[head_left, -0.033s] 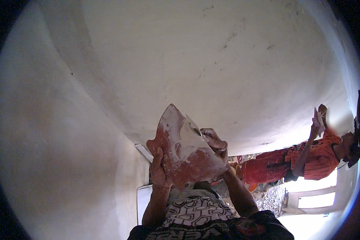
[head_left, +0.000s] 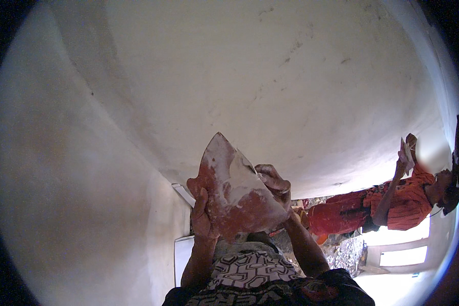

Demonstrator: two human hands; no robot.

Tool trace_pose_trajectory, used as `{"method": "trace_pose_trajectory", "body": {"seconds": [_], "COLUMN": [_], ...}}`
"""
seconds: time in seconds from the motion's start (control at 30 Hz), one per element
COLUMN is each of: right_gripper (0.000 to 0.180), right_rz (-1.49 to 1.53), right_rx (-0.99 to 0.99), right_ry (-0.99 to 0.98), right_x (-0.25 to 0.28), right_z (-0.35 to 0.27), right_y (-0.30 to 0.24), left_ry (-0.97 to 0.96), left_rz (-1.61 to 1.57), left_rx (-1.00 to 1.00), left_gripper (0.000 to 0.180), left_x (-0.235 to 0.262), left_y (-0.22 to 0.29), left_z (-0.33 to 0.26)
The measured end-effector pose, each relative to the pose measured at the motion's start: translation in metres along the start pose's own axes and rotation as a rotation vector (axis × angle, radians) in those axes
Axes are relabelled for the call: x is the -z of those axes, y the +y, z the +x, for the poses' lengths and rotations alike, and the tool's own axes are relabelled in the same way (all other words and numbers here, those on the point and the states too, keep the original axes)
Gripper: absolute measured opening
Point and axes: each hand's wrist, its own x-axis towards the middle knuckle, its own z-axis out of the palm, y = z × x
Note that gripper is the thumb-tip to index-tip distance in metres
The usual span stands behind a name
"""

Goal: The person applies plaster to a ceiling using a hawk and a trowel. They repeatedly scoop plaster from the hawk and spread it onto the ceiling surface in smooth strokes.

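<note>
Head view: your left hand (head_left: 203,217) grips the lower left edge of a red, plaster-smeared board (head_left: 237,196), and your right hand (head_left: 275,184) closes on its upper right edge, holding it raised before the white plastered wall (head_left: 270,76). A second person in orange (head_left: 387,204) stands well apart at right, holding a small tool (head_left: 406,152) against the wall; bare wall lies open above and left of the board.

Pale plastered walls (head_left: 270,76), bright window (head_left: 403,255), rubble-strewn floor (head_left: 349,252)
</note>
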Motion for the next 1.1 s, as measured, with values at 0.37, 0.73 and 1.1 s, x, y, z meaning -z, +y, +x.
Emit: {"method": "trace_pose_trajectory", "body": {"seconds": [0.37, 0.73, 1.1], "right_gripper": [0.036, 0.029, 0.04], "right_rz": [-0.279, -0.138, -0.268], "right_rx": [-0.043, -0.288, -0.023], "right_ry": [-0.064, 0.147, 0.03], "right_x": [0.024, 0.013, 0.006], "right_z": [0.014, 0.023, 0.004], "right_y": [-0.039, -0.063, -0.053], "left_ry": [-0.037, -0.041, 0.165], "left_rz": [0.079, 0.071, 0.113], "left_rx": [-0.012, 0.016, 0.062], "left_gripper": [0.043, 0.042, 0.049], "left_x": [-0.016, 0.009, -0.041], "left_y": [0.01, 0.004, -0.008], "left_z": [0.003, 0.012, 0.0]}}
